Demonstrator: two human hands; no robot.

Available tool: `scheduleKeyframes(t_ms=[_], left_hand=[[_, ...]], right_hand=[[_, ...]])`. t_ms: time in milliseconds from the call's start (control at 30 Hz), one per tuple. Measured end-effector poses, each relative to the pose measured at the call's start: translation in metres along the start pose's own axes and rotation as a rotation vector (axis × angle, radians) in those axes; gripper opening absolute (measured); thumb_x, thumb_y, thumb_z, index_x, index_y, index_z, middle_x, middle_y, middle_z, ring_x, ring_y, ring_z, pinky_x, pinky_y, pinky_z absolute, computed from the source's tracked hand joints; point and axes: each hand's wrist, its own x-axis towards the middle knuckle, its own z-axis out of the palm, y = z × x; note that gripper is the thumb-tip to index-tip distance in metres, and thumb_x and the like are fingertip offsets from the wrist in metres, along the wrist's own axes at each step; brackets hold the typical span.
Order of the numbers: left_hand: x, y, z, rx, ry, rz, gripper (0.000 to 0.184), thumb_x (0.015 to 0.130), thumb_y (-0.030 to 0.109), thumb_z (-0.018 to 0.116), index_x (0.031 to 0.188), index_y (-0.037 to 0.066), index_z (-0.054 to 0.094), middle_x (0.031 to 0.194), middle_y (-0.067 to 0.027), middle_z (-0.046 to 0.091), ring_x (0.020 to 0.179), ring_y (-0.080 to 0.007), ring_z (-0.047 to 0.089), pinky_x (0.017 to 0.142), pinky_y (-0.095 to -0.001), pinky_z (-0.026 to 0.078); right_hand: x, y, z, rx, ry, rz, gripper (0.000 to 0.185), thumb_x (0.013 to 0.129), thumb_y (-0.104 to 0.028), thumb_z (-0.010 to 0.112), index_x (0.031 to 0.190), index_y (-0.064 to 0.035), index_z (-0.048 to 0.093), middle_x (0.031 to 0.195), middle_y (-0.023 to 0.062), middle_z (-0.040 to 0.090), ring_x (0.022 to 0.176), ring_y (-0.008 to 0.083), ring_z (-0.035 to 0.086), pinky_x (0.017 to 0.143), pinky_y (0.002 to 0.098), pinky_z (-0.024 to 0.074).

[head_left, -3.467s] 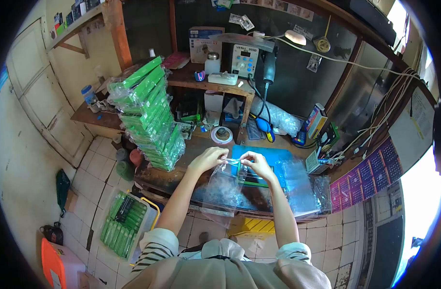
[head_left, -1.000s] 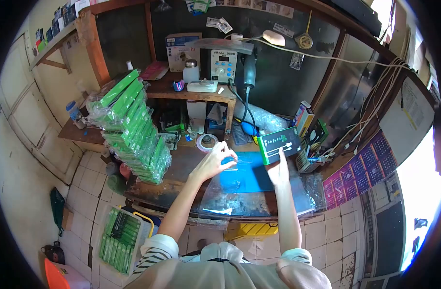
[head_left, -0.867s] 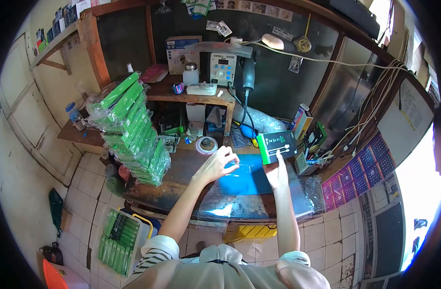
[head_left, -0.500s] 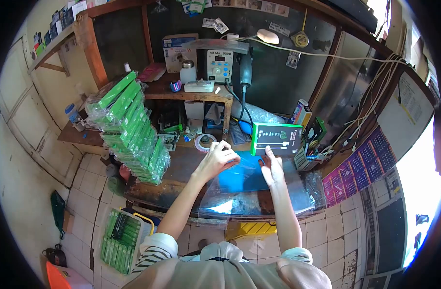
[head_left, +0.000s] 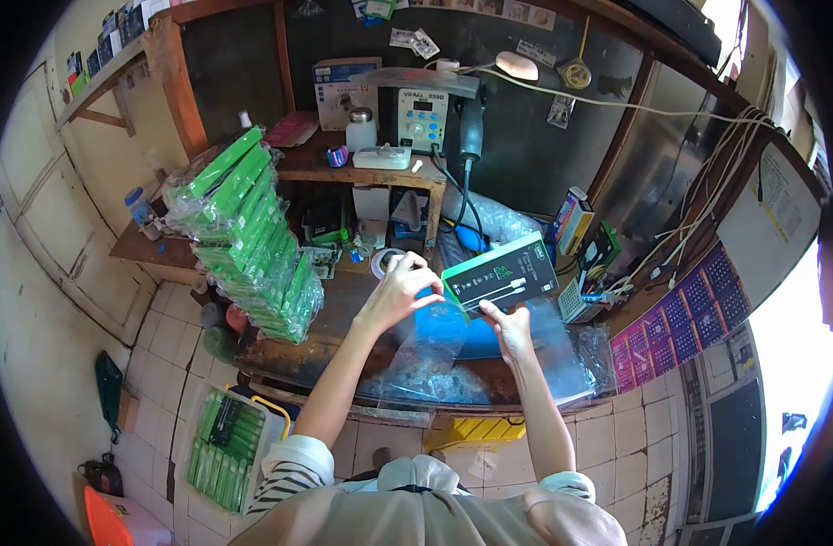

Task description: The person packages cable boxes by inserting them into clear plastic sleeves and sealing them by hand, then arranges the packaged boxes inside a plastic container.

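My right hand [head_left: 509, 332] grips a black and green charging-cable box [head_left: 507, 273] by its lower edge, thumb on the front. A white cable is printed on the box, which tilts with its left end lower. At that left end, my left hand [head_left: 406, 296] is closed in a pinch on a clear plastic bag [head_left: 427, 350], which hangs below the fingers over the bench. How far the film reaches around the box is hard to see. Beneath lies a bright blue surface [head_left: 476, 337] on the dark workbench [head_left: 348, 359].
A tall stack of plastic-wrapped green boxes [head_left: 243, 227] stands at the left. More green boxes fill a crate [head_left: 225, 455] on the floor. Behind are a hot-air station [head_left: 423, 118] on a wooden shelf, a white basket [head_left: 576, 302] and hanging cables [head_left: 699, 196].
The box has moved left and down toward my left hand and has turned, its left end dropping. My left hand has shifted slightly left, still pinching.
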Motion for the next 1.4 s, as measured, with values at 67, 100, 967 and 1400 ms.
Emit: scheduleKeyframes(t_ms=[67, 100, 967, 1400], left_hand=[[-0.001, -0.004, -0.005, 0.006, -0.028, 0.030, 0.018, 0.061, 0.019, 0.072, 0.072, 0.012, 0.060, 0.075, 0.0013, 0.056, 0.086, -0.0187, 0.049, 0.082, -0.0355, 0.036], [-0.002, -0.005, -0.006, 0.013, -0.055, 0.066, 0.018, 0.062, 0.020, 0.072, 0.072, 0.012, 0.059, 0.075, 0.0008, 0.055, 0.086, -0.0187, 0.049, 0.082, -0.0357, 0.036], [-0.013, 0.014, 0.044, -0.674, 0.276, -0.769, 0.011, 0.080, 0.011, 0.061, 0.082, 0.000, 0.060, 0.065, -0.0055, 0.061, 0.059, -0.0101, 0.059, 0.052, -0.0222, 0.048], [-0.012, 0.025, 0.040, -0.402, 0.364, -0.635, 0.009, 0.079, 0.011, 0.061, 0.078, 0.002, 0.060, 0.066, -0.0091, 0.060, 0.062, -0.0157, 0.060, 0.057, -0.0250, 0.046]], right_hand=[[0.001, 0.002, -0.006, -0.149, -0.006, -0.066, 0.047, 0.066, -0.007, 0.074, 0.106, -0.0010, 0.049, 0.097, 0.0081, 0.059, 0.091, 0.0179, 0.056, 0.080, 0.0303, 0.0448], [0.000, 0.001, -0.007, -0.150, -0.008, -0.065, 0.047, 0.066, -0.007, 0.074, 0.106, -0.0010, 0.049, 0.097, 0.0081, 0.059, 0.091, 0.0179, 0.056, 0.080, 0.0303, 0.0448], [-0.010, -0.004, -0.007, -0.372, -0.076, -0.408, 0.035, 0.068, 0.004, 0.070, 0.099, 0.0014, 0.054, 0.094, 0.0077, 0.060, 0.085, 0.0139, 0.057, 0.075, 0.0273, 0.0476], [-0.014, -0.021, 0.001, -0.683, -0.060, -0.473, 0.026, 0.069, -0.003, 0.071, 0.092, 0.0031, 0.061, 0.085, 0.0108, 0.065, 0.076, 0.0146, 0.062, 0.068, 0.0276, 0.0482]])
